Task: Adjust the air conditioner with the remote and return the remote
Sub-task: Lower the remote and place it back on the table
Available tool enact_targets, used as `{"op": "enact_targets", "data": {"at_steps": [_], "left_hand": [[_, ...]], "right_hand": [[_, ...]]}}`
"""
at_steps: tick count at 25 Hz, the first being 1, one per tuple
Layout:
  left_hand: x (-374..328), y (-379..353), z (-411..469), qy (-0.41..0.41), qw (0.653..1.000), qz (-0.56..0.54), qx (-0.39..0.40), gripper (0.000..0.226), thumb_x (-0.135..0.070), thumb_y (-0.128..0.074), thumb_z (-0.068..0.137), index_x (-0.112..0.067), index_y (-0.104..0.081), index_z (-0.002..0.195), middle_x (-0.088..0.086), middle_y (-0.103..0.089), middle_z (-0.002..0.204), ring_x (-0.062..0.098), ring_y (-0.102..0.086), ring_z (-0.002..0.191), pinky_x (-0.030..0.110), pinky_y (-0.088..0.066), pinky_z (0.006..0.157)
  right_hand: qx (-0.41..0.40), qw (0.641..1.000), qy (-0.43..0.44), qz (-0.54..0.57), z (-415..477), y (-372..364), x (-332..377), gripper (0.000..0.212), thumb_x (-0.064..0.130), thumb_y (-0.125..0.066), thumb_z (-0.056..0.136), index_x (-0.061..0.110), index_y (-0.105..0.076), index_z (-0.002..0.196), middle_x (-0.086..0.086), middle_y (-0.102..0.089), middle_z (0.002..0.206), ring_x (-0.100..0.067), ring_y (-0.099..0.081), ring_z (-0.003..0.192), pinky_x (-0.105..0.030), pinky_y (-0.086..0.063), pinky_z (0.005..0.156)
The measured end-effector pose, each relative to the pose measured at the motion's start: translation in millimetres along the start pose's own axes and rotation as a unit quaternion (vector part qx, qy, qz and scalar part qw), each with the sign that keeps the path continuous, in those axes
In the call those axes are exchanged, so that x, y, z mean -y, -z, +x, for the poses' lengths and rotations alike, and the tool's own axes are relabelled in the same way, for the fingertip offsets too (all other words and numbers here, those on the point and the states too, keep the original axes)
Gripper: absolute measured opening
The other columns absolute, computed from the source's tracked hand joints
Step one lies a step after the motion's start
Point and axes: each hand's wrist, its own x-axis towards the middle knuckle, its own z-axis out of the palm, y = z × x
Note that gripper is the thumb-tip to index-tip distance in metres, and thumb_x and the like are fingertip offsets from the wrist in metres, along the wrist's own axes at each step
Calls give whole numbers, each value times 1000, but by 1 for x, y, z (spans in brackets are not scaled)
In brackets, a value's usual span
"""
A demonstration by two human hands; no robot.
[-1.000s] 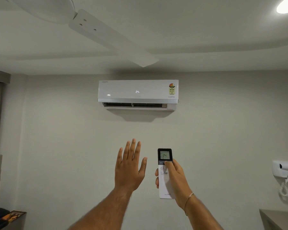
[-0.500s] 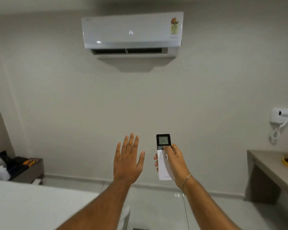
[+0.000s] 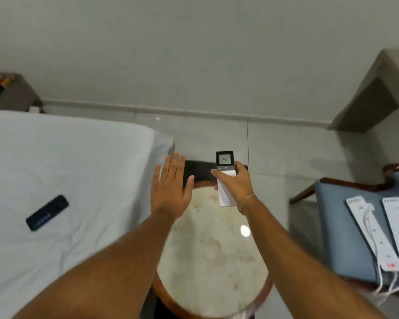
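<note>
From the head camera I see my right hand (image 3: 234,184) wrapped around the white air-conditioner remote (image 3: 225,178), thumb laid across its front just under the dark button strip and the other fingers curled behind its body; the small screen at its top reads 24 and points away from me. The remote is held in the air above the far edge of the round marble-topped side table (image 3: 213,256), not touching it. My left hand (image 3: 171,192) hovers empty beside it, palm down, fingers straight and close together with the thumb angled out, over the gap between the table and the bed. The white bed sheet (image 3: 62,176) fills the left side, and a dark TV remote (image 3: 47,212) lies on it, well apart from both hands. On the right, a blue cushioned chair (image 3: 341,229) with a dark wooden frame carries two white power strips (image 3: 376,233) lying side by side, their cords trailing off the seat's front.
</note>
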Motion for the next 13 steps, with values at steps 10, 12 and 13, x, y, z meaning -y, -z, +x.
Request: {"op": "enact_targets", "data": {"at_steps": [10,12,13], "left_hand": [[50,-237,-146,47,982,19,180,71,-56,-17,111,-24,-5,172,0,-4,182,19,4,167,49,-1,136],[53,-264,-161,46,980,23,194,70,-56,-17,111,-24,-4,172,0,-2,182,18,5,167,47,1,136],[53,-274,-167,50,978,24,199,70,-55,-18,112,-24,-3,172,0,-1,182,18,5,167,46,3,135]], "right_hand": [[-99,970,-121,-187,23,-14,-338,55,25,-89,82,15,-64,129,-5,-69,110,-30,-71,100,-38,-59,85],[-109,964,-100,-219,26,-19,-369,57,23,-91,81,10,-68,131,-9,-61,122,-32,-68,107,-39,-60,95],[-116,961,-90,-234,28,-19,-379,57,21,-92,80,8,-70,131,-9,-55,123,-33,-67,107,-34,-58,94]]}}
